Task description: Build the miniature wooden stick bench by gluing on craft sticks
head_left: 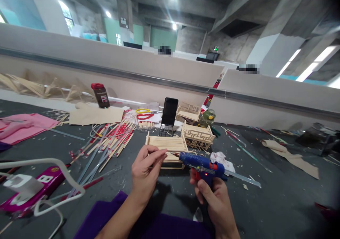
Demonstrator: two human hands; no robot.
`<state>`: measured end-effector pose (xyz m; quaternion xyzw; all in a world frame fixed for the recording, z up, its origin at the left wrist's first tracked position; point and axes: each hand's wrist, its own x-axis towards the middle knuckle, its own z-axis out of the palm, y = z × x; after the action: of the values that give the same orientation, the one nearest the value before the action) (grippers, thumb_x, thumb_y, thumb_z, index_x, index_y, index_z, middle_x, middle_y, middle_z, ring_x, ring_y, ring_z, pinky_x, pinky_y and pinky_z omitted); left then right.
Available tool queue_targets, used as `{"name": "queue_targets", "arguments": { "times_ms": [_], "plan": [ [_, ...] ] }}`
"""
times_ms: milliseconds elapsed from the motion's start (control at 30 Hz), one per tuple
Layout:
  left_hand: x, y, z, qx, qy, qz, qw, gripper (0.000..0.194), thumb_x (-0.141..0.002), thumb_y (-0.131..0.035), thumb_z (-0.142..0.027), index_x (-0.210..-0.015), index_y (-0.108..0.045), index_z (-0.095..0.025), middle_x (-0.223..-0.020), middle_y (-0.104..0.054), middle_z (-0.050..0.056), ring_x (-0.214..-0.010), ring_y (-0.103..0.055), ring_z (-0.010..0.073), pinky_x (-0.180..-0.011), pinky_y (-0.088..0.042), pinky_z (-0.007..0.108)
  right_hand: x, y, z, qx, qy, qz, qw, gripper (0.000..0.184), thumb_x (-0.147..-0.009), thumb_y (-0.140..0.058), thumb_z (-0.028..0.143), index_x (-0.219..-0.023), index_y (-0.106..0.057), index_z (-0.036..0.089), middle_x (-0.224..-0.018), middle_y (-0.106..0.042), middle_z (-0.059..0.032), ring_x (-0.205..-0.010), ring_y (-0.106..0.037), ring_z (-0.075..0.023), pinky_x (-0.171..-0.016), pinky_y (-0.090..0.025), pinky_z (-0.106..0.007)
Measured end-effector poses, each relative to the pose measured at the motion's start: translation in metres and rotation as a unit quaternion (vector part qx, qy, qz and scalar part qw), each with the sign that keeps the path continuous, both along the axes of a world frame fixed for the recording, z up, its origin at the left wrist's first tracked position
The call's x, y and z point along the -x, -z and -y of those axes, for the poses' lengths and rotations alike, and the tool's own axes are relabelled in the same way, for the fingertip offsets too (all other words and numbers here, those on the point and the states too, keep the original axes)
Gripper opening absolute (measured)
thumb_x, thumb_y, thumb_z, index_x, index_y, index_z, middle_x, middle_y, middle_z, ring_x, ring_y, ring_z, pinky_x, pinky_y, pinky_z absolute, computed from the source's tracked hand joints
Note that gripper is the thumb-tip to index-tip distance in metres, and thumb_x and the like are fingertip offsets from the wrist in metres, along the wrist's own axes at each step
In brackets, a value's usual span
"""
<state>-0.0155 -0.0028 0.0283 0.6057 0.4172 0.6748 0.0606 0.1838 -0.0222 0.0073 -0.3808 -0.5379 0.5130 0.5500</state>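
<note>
Pinching a thin wooden stick (pixel 162 156), left hand (pixel 145 171) sits at the nozzle of the glue gun (pixel 203 166) gripped by right hand (pixel 214 196); risk: fingertips burnt by hot glue.

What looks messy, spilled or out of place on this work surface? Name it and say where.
Loose sticks lie scattered in a heap left of the left hand, small chips dot the dark surface, and a crumpled tissue sits beside the glue gun in the right hand.

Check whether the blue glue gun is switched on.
On: a small red light glows on the glue gun, gripped in the right hand.
</note>
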Motion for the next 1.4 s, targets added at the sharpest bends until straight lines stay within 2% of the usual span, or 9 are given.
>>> {"name": "queue_targets", "arguments": {
  "times_ms": [300,533,733,1400],
  "plan": [
    [-0.001,-0.001,0.001,0.01,0.002,0.003,1.0,0.022,-0.084,-0.068,-0.01,-0.1,-0.077,-0.023,-0.084,-0.06,0.002,-0.071,-0.057,0.0098,-0.06,-0.045,0.02,0.003,-0.004,0.001,0.019,0.004,-0.002,1.0,0.034,-0.082,-0.072,0.046,-0.096,-0.073,0.015,-0.071,-0.067,-0.0067,-0.045,-0.045,-0.0074,-0.038,-0.035,-0.018],
    [0.0,-0.001,0.001,0.006,0.009,-0.002,1.0,0.024,-0.085,-0.067,-0.01,-0.102,-0.076,-0.024,-0.085,-0.06,0.002,-0.071,-0.057,0.0097,-0.059,-0.045,0.02,0.005,-0.011,0.002,0.018,0.011,0.006,1.0,0.036,-0.079,-0.073,0.048,-0.084,-0.071,0.013,-0.07,-0.066,-0.0065,-0.043,-0.043,-0.0071,-0.038,-0.034,-0.019],
    [0.0,-0.001,0.001,0.012,0.009,0.002,1.0,0.022,-0.085,-0.068,-0.012,-0.101,-0.077,-0.024,-0.084,-0.06,0.002,-0.069,-0.057,0.0098,-0.057,-0.044,0.021,0.005,-0.009,0.002,0.021,0.007,0.007,1.0,0.037,-0.081,-0.072,0.048,-0.095,-0.071,0.013,-0.068,-0.063,-0.0042,-0.044,-0.04,-0.007,-0.039,-0.032,-0.02],
    [0.0,0.0,0.001,0.017,0.015,0.006,1.0,0.022,-0.085,-0.067,-0.012,-0.101,-0.077,-0.024,-0.085,-0.06,0.003,-0.072,-0.057,0.0107,-0.059,-0.045,0.021,0.002,-0.006,0.002,0.007,0.002,0.013,1.0,0.036,-0.084,-0.07,0.046,-0.1,-0.071,0.014,-0.066,-0.061,-0.0023,-0.044,-0.037,-0.0066,-0.041,-0.03,-0.02]
  ]
}}
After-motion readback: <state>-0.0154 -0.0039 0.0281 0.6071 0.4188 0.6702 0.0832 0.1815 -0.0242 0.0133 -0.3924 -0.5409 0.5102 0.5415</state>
